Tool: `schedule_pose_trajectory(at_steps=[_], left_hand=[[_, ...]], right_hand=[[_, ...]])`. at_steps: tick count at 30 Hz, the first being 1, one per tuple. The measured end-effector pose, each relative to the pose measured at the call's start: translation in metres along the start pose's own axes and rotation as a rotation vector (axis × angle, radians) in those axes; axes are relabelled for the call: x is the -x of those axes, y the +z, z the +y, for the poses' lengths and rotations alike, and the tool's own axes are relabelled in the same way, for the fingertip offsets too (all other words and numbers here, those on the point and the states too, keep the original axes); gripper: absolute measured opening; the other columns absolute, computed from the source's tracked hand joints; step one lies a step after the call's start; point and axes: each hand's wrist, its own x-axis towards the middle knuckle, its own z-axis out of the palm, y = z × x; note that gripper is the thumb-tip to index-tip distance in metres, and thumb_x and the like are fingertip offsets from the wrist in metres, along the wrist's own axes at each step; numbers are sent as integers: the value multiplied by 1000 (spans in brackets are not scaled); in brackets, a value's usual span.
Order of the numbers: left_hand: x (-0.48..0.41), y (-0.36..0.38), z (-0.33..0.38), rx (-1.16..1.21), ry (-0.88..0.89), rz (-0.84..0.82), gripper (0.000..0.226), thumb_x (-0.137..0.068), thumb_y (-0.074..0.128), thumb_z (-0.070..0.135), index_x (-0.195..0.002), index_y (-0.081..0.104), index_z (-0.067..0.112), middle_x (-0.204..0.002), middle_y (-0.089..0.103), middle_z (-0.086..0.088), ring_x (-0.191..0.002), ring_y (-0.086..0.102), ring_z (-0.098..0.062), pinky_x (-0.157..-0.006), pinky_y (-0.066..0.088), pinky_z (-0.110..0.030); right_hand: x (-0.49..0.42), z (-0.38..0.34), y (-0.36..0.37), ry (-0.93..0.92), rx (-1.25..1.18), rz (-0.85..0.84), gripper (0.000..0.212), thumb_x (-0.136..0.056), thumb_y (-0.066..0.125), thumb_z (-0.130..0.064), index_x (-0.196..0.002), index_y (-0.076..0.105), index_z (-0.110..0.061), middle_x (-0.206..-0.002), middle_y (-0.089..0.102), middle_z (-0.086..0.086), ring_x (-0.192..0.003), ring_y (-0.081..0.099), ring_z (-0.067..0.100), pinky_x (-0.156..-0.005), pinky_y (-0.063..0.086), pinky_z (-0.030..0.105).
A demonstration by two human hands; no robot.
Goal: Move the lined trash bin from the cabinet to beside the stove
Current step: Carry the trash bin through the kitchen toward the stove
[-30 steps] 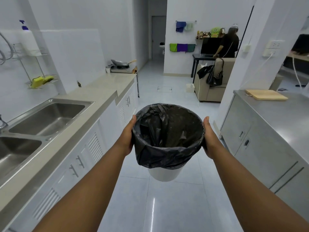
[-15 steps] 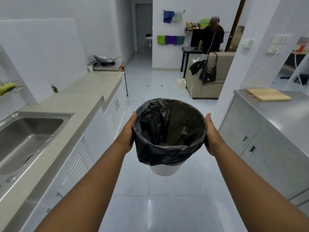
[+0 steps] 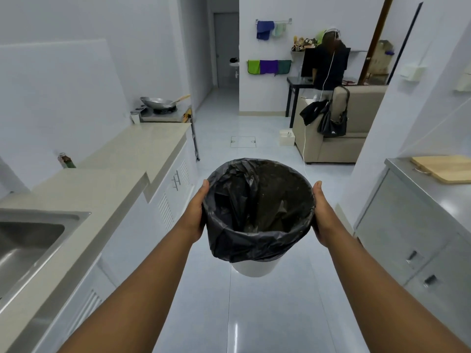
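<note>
Left hand [image 3: 195, 211] & right hand [image 3: 321, 212] clamp the bin [image 3: 257, 215] by its sides, held mid-air over the floor [image 3: 267, 314], liner on. Vs 1 s ago the sink [image 3: 28, 240] has slid mostly out of view, bench [image 3: 132, 149] nearer, stove [image 3: 163, 112] w/ wok bigger ahead: carry is roughly halfway, set-down not yet due

No readable text shows; the black handbag's [image 3: 334, 123] small mark is illegible.

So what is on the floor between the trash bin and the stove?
In the head view, only bare tiled floor lies between the held trash bin and the stove.
</note>
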Motion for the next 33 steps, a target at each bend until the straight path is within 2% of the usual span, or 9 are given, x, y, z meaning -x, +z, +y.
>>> schedule_pose_trajectory(at_steps=[7, 16, 21, 24, 30, 33], left_hand=[[-123, 0, 25, 2, 3, 44, 68, -90, 41, 71, -135, 65, 27, -134, 70, -2, -130, 60, -27, -119, 35, -51], [-282, -37, 42, 21, -11, 44, 71, -81, 48, 77, -129, 69, 30, -132, 72, -3, -129, 60, -29, -119, 34, -52], [-381, -63, 60, 2, -30, 14, 75, -80, 47, 79, -133, 66, 30, -134, 70, -3, -130, 59, -28, -120, 33, -53], [-437, -77, 77, -21, -35, -17, 85, -72, 52, 82, -137, 63, 29, -137, 68, -3, -131, 58, -27, -120, 34, -51], [-531, -92, 103, -17, -51, -23, 81, -74, 49, 75, -137, 62, 27, -133, 70, -2, -128, 59, -24, -115, 40, -44], [-578, -96, 108, -19, -60, -9, 82, -74, 48, 75, -139, 61, 26, -137, 68, -3, -129, 58, -25, -118, 37, -47]], right_hand=[[-137, -33, -15, 15, 32, -35, 108, -57, 28, -99, -142, 48, -35, -148, 50, 1, -138, 42, 27, -116, 27, 51], [-293, -55, -2, 25, 40, -4, 98, -66, 25, -93, -142, 48, -35, -149, 49, 2, -138, 41, 28, -116, 29, 50], [-378, -75, 10, 35, 21, 61, 90, -74, 21, -88, -142, 46, -34, -150, 47, 3, -139, 39, 29, -116, 28, 50], [-428, -90, 16, 48, 28, 99, 90, -75, 21, -86, -143, 46, -31, -151, 46, 7, -139, 39, 31, -116, 29, 50], [-514, -114, 27, 56, -4, 128, 80, -86, 17, -76, -144, 45, -29, -151, 45, 8, -139, 40, 30, -109, 34, 41], [-562, -122, 24, 61, -8, 133, 82, -85, 17, -77, -144, 45, -28, -151, 46, 9, -139, 40, 30, -109, 34, 41]])
